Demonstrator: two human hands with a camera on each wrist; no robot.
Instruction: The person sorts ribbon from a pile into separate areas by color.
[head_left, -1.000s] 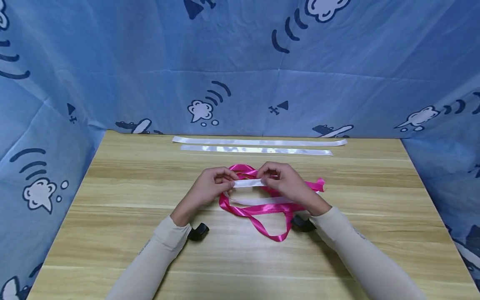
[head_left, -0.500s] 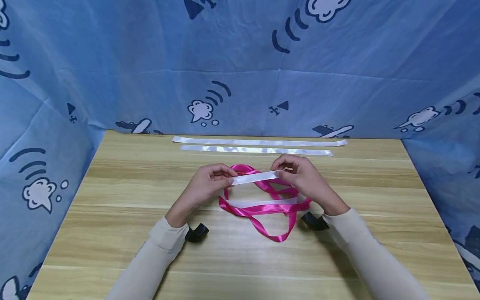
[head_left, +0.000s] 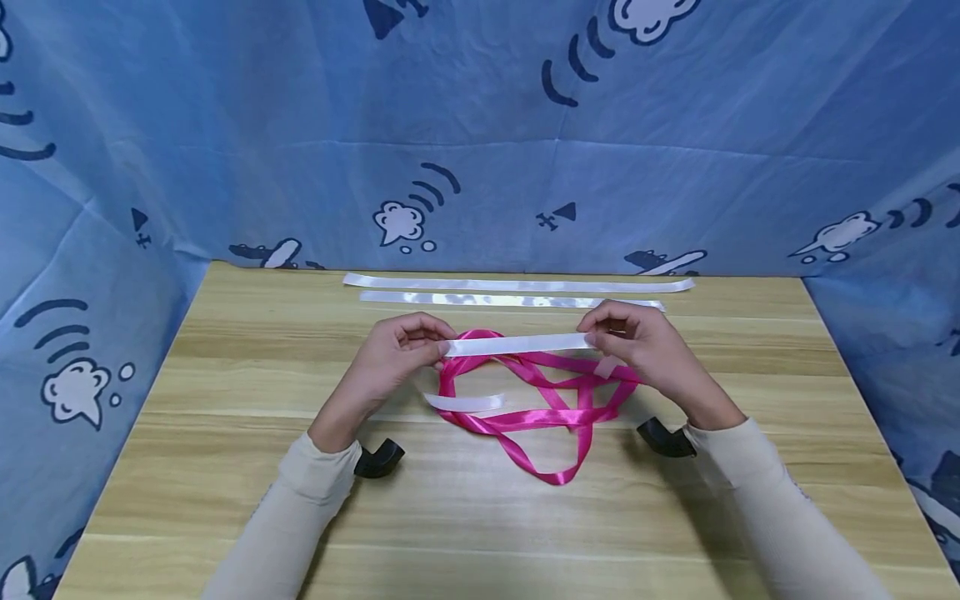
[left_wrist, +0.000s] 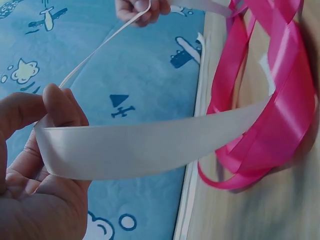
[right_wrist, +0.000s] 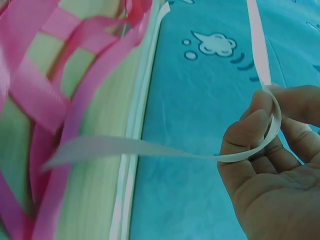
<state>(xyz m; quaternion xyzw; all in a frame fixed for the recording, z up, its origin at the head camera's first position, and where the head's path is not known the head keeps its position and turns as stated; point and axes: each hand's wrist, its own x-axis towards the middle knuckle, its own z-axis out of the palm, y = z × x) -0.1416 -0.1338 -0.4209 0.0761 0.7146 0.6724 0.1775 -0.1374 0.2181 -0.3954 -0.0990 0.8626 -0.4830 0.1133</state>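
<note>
A white satin ribbon (head_left: 517, 344) is stretched between my two hands above the table. My left hand (head_left: 393, 350) pinches it between thumb and fingers; in the left wrist view its tail hangs from the left hand (left_wrist: 50, 145) down to the pink ribbon. My right hand (head_left: 641, 346) pinches the other part, and in the right wrist view the ribbon bends round the fingers of the right hand (right_wrist: 280, 135), its tail dropping toward the table. Beneath lies a loose, looped heap of pink satin ribbon (head_left: 551, 418), with a white tail (head_left: 468, 403) across its left side.
Two straight white ribbon strips, a farther one (head_left: 517, 285) and a nearer one (head_left: 480, 298), lie along the back of the wooden table (head_left: 480, 533). A blue printed cloth (head_left: 480, 108) hangs behind. Black camera mounts (head_left: 380, 459) sit under both wrists.
My hands have moved apart, the right one up and rightward, the left slightly leftward. The stretch of white ribbon between them has lengthened, and its tail over the pink heap has shifted.
</note>
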